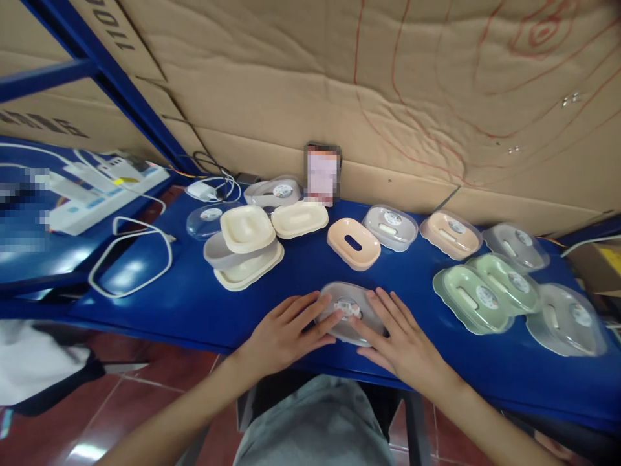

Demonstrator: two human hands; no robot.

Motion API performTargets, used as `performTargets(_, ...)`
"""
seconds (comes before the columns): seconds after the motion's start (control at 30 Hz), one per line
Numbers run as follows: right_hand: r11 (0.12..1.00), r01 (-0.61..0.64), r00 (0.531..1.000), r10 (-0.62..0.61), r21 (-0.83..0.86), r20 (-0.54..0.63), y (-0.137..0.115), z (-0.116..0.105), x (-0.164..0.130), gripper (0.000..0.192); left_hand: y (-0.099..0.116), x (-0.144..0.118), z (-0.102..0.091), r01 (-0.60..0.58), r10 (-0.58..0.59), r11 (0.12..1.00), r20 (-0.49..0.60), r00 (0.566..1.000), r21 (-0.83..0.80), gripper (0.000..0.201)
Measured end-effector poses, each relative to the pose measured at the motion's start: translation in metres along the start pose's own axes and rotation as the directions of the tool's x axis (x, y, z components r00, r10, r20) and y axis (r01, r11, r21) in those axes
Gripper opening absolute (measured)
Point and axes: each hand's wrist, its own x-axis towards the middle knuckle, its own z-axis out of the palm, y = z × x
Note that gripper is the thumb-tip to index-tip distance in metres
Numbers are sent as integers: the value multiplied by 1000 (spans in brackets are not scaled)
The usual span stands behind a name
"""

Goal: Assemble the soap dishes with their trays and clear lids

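1. Location: a clear lidded box (350,312) lies on the blue worktop (194,304), close to its near edge, directly in front of the person.
2. Left hand (284,333): fingers spread and flat, their tips resting on the box's left end; nothing is gripped.
3. Right hand (400,340): fingers likewise extended, pressing on the box's right half; open, not closed around it.
4. Risk: the box sits near the worktop's edge. In my judgement, uneven pressure from either hand could slide it towards the person and off onto the floor (145,401).
5. Risk: the lid looks thin. Pressing on one end only may leave it seated askew or let it spring up.
6. Risk: a wide sweep of the right arm could knock the green boxes (485,294) just beside it.
7. Orientation: the box lies flat, lid and sticker upward. Its long axis runs roughly left to right along the worktop, the right end tilted slightly nearer the person.
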Motion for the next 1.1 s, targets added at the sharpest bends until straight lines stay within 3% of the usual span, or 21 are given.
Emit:
performTargets(0.13, 998, -57, 998, 58, 33, -12, -4, 3, -10, 94, 5, 3, 1, -35, 35, 998, -5, 999, -57, 43)
performTargets(0.27, 993, -60, 998, 62, 106, -20, -6, 7, -15, 86, 5, 0, 4, -40, 37, 983, -23, 999, -178, 41)
performTargets(0.43, 980, -86, 988, 108, 179, -115, 11, -15, -17, 78, -17, 15, 5, 112, -107, 901, 35, 994, -419, 41)
performTargets(0.53, 967, -243, 932, 254, 73, -260, 55, -43, -24, 74, -41, 43, 18, 228, -200, 886, 110, 974, -404, 43)
performTargets(0.6, 902, -431, 845, 394, -24, -361, 99, -58, -35, 66, -55, 63, 32, 228, -164, 920, 215, 963, -319, 48)
performTargets(0.7, 769, -627, 740, 539, -124, -401, 170, -64, -59, 63, -62, 82, 47, 195, -117, 961, 354, 928, -194, 47)
performTargets(0.77, 757, -643, 733, 564, -116, -380, 206, -60, -77, 63, -57, 82, 44, 149, -83, 978, 378, 922, -148, 39)
performTargets(0.87, 806, -589, 775, 542, -62, -324, 234, -54, -95, 64, -41, 67, 26, 89, -33, 987, 375, 926, -133, 29)
performTargets(0.97, 836, -546, 799, 498, -58, -337, 229, -58, -90, 70, -23, 43, 5, 100, -37, 984, 381, 924, -148, 25)
performTargets(1.1, 894, -447, 825, 398, -34, -401, 176, -62, -42, 68, -13, 16, -13, 141, -88, 976, 296, 951, -163, 32)
